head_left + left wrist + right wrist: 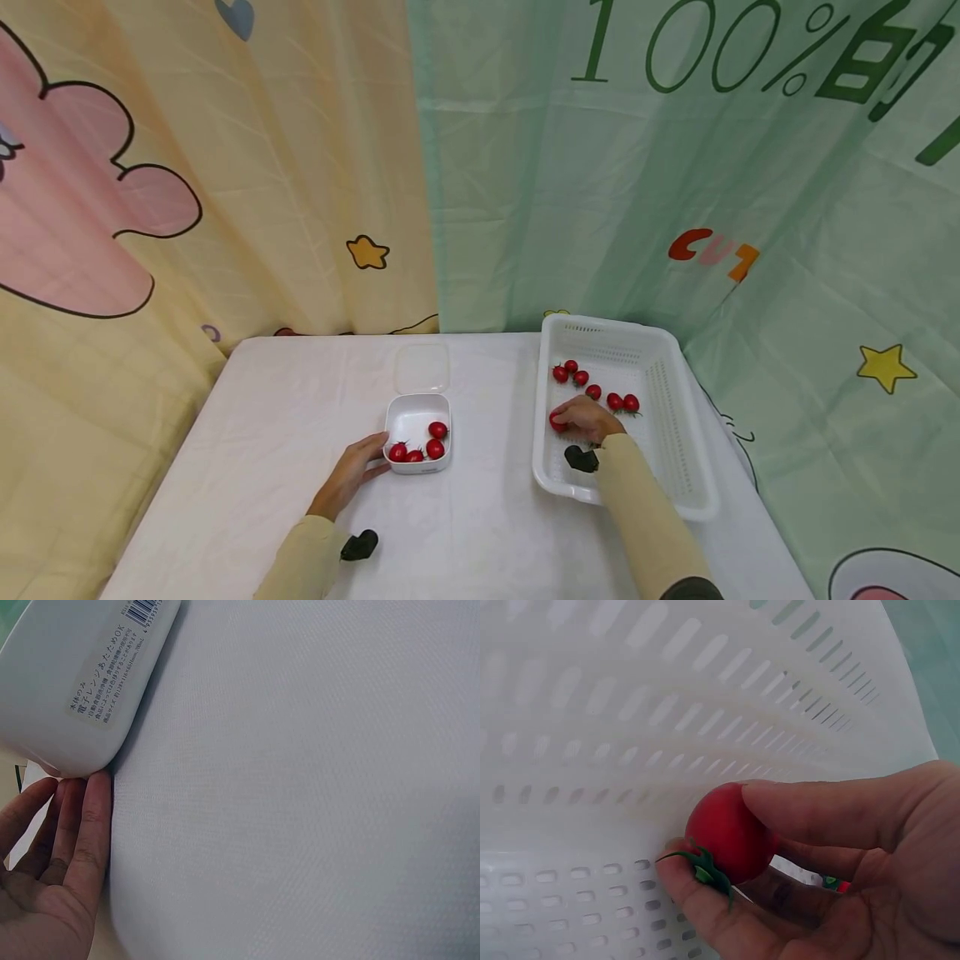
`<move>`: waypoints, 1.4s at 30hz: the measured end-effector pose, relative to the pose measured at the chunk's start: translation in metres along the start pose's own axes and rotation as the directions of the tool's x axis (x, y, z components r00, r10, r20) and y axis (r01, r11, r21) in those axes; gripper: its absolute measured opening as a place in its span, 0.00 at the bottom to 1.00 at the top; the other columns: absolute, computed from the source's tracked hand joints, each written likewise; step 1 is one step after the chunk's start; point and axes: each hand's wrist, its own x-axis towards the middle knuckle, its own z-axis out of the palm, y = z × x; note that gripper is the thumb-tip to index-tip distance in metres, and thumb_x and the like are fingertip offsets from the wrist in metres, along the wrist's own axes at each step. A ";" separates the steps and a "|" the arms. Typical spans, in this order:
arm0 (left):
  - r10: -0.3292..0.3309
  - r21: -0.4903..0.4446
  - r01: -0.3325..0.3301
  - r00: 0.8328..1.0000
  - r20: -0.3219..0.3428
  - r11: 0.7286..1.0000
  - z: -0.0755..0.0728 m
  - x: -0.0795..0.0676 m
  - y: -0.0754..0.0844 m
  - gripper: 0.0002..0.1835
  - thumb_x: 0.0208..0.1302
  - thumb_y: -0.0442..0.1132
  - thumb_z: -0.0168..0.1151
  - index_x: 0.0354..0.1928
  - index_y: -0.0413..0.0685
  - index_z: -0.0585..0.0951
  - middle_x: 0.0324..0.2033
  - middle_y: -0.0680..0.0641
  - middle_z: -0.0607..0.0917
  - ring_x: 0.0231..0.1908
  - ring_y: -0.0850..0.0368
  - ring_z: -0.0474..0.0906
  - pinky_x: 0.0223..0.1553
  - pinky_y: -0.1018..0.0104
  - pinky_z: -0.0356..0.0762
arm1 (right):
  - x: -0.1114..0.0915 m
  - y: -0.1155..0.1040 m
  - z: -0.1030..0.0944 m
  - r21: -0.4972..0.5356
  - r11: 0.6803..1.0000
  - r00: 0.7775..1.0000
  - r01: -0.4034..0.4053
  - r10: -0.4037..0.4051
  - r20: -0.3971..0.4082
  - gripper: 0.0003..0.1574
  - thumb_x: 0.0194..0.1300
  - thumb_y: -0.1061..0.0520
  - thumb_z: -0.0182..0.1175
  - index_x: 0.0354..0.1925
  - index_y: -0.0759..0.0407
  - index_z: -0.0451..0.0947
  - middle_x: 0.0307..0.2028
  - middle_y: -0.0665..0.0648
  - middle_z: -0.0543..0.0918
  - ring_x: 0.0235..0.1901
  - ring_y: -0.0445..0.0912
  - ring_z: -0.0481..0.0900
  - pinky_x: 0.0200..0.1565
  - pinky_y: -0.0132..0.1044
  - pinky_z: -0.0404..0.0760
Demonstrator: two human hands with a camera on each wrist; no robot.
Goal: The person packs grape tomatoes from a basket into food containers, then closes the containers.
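My right hand [592, 418] is inside the white basket [542, 400] near its left wall. Its thumb and fingers pinch a red cherry tomato [733, 829] with a green calyx. Beyond the hand, several more cherry tomatoes [581, 378] lie on the basket floor. Toward the left of the table stands a small white square box [417, 407] holding several cherry tomatoes [435, 449]. Against the box's left side rest the fairly straight fingers of my left hand [352, 475]; in the left wrist view, the fingertips [97, 784] touch its lower corner.
A clear lid [422, 369] lies just behind the box. Both containers stand on a table with a white cloth [480, 533]. Printed curtains [525, 208] hang close behind and along the sides. Slots pierce the basket's walls and floor.
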 end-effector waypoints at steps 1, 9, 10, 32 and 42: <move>0.001 0.000 -0.001 1.000 0.000 1.000 0.000 0.000 0.000 0.35 0.72 0.52 0.51 0.68 0.30 0.62 0.64 0.29 0.66 0.60 0.37 0.67 0.58 0.51 0.74 | 0.000 0.000 0.000 0.005 1.000 1.000 -0.006 0.006 -0.005 0.17 0.64 0.69 0.59 0.50 0.78 0.75 0.38 0.62 0.81 0.35 0.48 0.79 0.49 0.45 0.83; 0.010 0.001 -0.010 1.000 0.004 1.000 0.000 0.000 0.000 0.34 0.72 0.52 0.50 0.68 0.30 0.62 0.64 0.29 0.66 0.60 0.38 0.67 0.58 0.51 0.74 | 0.002 -0.001 0.000 0.015 1.000 1.000 -0.013 0.014 -0.026 0.18 0.64 0.67 0.60 0.51 0.76 0.76 0.39 0.63 0.83 0.36 0.50 0.81 0.50 0.48 0.82; 0.010 0.000 -0.010 1.000 0.005 1.000 0.000 0.000 0.000 0.34 0.72 0.52 0.50 0.68 0.30 0.62 0.63 0.30 0.66 0.60 0.38 0.67 0.58 0.51 0.74 | 0.002 -0.001 0.000 0.014 1.000 0.999 -0.010 0.010 -0.032 0.18 0.63 0.67 0.61 0.50 0.75 0.76 0.38 0.63 0.83 0.36 0.51 0.81 0.50 0.48 0.82; -0.007 -0.010 0.007 1.000 -0.009 1.000 0.001 0.004 -0.001 0.35 0.71 0.54 0.51 0.68 0.32 0.63 0.63 0.31 0.68 0.60 0.39 0.67 0.57 0.53 0.75 | -0.007 -0.009 0.000 0.095 0.992 0.989 0.087 -0.074 -0.128 0.19 0.61 0.63 0.65 0.49 0.71 0.79 0.39 0.60 0.84 0.35 0.49 0.84 0.51 0.50 0.81; -0.003 -0.005 0.003 1.000 -0.006 1.000 -0.001 0.004 -0.003 0.37 0.70 0.55 0.52 0.68 0.32 0.62 0.63 0.31 0.68 0.59 0.39 0.68 0.58 0.53 0.75 | -0.012 -0.011 0.001 0.139 0.981 0.987 0.135 -0.121 -0.103 0.22 0.62 0.66 0.63 0.54 0.73 0.75 0.43 0.62 0.83 0.42 0.56 0.84 0.52 0.52 0.78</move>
